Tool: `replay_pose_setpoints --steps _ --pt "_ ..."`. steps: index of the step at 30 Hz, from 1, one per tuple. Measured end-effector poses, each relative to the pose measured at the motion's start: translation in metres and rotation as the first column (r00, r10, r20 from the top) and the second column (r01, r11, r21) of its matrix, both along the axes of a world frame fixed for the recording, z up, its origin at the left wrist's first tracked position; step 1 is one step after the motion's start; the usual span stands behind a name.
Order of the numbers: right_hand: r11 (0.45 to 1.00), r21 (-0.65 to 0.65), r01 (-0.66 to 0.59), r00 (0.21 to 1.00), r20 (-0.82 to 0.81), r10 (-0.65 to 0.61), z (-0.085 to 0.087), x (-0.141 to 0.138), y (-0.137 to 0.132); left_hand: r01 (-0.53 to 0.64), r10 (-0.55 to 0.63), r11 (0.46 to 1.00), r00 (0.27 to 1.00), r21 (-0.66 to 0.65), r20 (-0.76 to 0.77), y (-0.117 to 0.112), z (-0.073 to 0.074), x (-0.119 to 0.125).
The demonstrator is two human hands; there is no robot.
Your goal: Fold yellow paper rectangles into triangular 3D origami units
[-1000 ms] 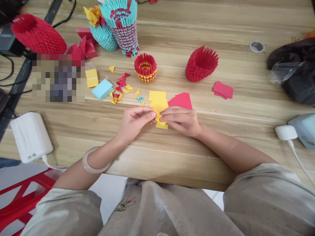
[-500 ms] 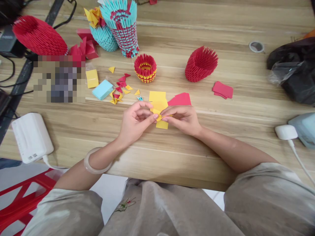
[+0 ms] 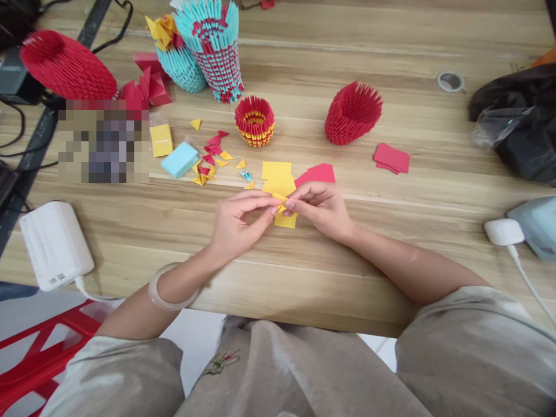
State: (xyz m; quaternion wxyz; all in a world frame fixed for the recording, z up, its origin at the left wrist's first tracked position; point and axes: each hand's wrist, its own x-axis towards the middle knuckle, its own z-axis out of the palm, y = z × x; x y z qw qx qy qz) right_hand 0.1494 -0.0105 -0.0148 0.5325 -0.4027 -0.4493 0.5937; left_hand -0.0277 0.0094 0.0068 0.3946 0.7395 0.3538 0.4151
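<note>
Between my two hands is a small piece of folded yellow paper (image 3: 280, 200). My left hand (image 3: 238, 223) pinches its left side between thumb and fingers. My right hand (image 3: 322, 209) grips the other side with thumb and forefinger. Under and behind the fingers lie flat yellow paper sheets (image 3: 278, 171), partly covered by the hands. Red paper sheets (image 3: 319, 174) lie just beyond my right hand. Several small folded triangles, yellow and red (image 3: 212, 145), are scattered past my left hand.
A red-and-yellow paper bowl (image 3: 255, 121) and a red paper vase (image 3: 353, 113) stand farther back. Taller blue-and-red paper vase (image 3: 217, 58) stands at back left. Blue paper stack (image 3: 179, 160), red cards (image 3: 391, 158), a white power bank (image 3: 56, 245) and a black bag (image 3: 516, 121) lie around.
The fingers have shifted on the yellow paper; my left fingers are straighter and the right thumb now presses over the fold. The piece looks narrower. The view has shifted slightly.
</note>
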Motion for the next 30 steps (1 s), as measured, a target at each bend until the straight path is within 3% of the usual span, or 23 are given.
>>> replay_pose_setpoints --steps 12,19,21,24,27,30 --pt "1.0 -0.017 0.007 1.0 -0.013 -0.007 0.003 -0.002 -0.001 -0.018 0.019 0.999 1.0 -0.045 0.021 -0.001 0.001 0.002" --pt "1.0 -0.014 -0.017 0.995 -0.104 0.015 0.004 -0.003 -0.003 -0.048 0.068 0.983 0.991 -0.175 0.112 -0.003 -0.001 0.005" --pt "0.999 -0.021 -0.039 0.99 -0.137 0.036 0.004 -0.002 -0.002 -0.099 0.107 0.992 0.989 -0.078 0.107 -0.003 -0.003 0.003" --pt "0.988 -0.091 -0.122 0.978 -0.179 0.105 0.005 -0.002 0.0 -0.134 0.131 0.964 0.991 0.23 0.026 0.001 -0.008 -0.004" --pt "0.94 -0.195 -0.279 0.944 -0.234 0.232 0.005 -0.003 -0.001 0.032 0.04 0.864 0.991 0.503 -0.131 0.006 -0.01 -0.012" --pt "0.923 -0.236 -0.303 0.942 -0.219 0.254 0.004 -0.003 -0.002 0.185 -0.039 0.752 0.971 0.633 -0.237 0.01 -0.007 -0.015"
